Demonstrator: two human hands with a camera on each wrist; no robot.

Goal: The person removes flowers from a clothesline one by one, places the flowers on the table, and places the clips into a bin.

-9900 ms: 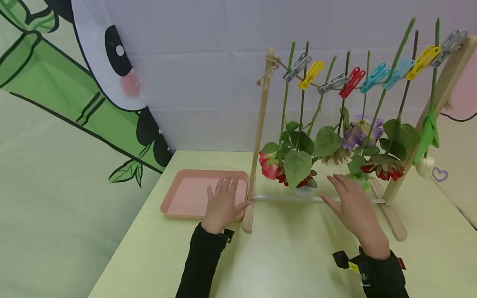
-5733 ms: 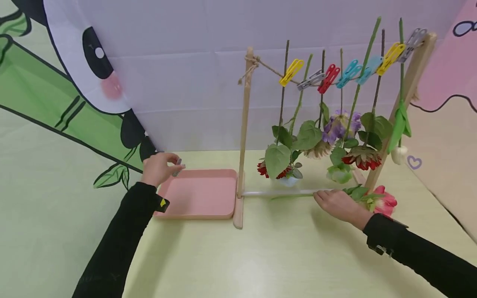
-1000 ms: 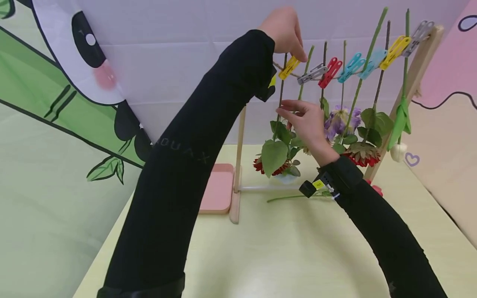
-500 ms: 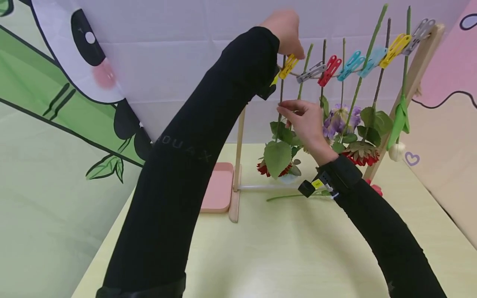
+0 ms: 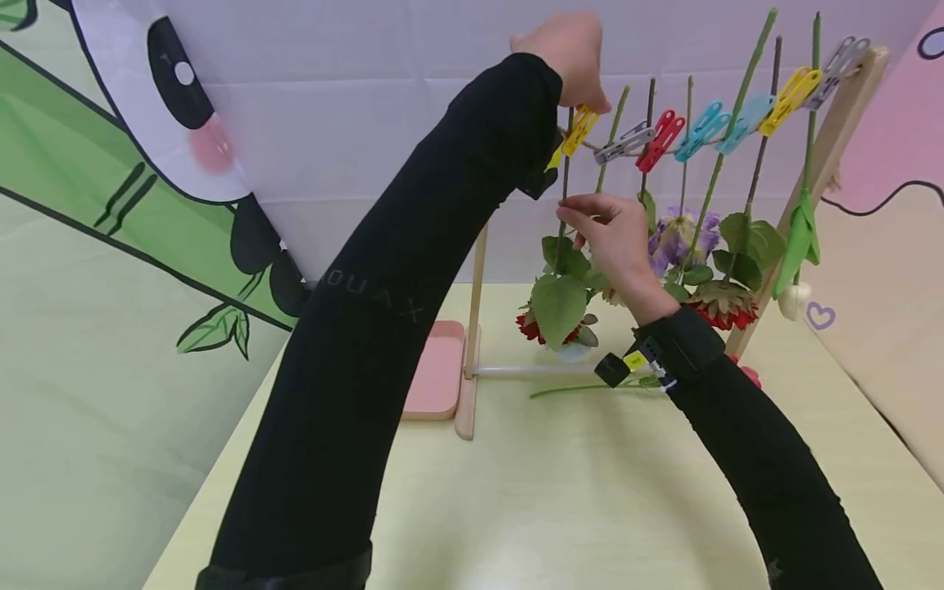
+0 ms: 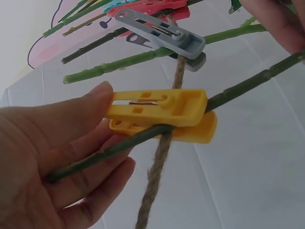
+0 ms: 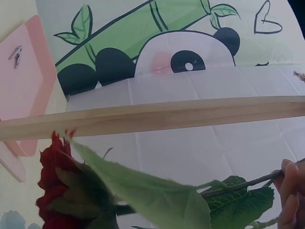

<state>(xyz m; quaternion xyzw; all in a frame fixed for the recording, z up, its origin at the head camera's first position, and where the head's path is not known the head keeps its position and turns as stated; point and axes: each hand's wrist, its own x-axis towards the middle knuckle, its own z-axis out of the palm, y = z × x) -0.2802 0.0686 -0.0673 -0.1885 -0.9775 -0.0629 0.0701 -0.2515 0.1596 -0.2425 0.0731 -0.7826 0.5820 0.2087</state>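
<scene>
My left hand (image 5: pixel 571 53) pinches the handle end of a yellow clothespin (image 6: pixel 162 107) between thumb and fingers. That clothespin straddles the twine (image 6: pixel 155 181) and a dark green stem (image 6: pixel 114 148); whether its jaws are apart is hard to tell. Lower on the same stem, my right hand (image 5: pixel 619 246) pinches it with thumb and fingertips. From this stem hangs a red flower (image 7: pixel 57 191), head down, with a large green leaf (image 5: pixel 558 311). Beside the yellow clothespin, a grey clothespin (image 6: pixel 162 33) clips another green stem to the twine.
Further right, red (image 5: pixel 660 141), blue (image 5: pixel 702 131) and other clothespins hold several hanging flowers on the wooden rack (image 5: pixel 848 123). A cut-off view of a pink rose (image 5: pixel 751 375) lies on the table. The pink tray (image 7: pixel 28 81) at left contains a grey clothespin (image 7: pixel 17 57).
The leftmost grey clothespin came off the twine, and the pink rose went from hanging to lying on the table. Both hands then moved up to the yellow clothespin and stem, hardly shifting in the last second.
</scene>
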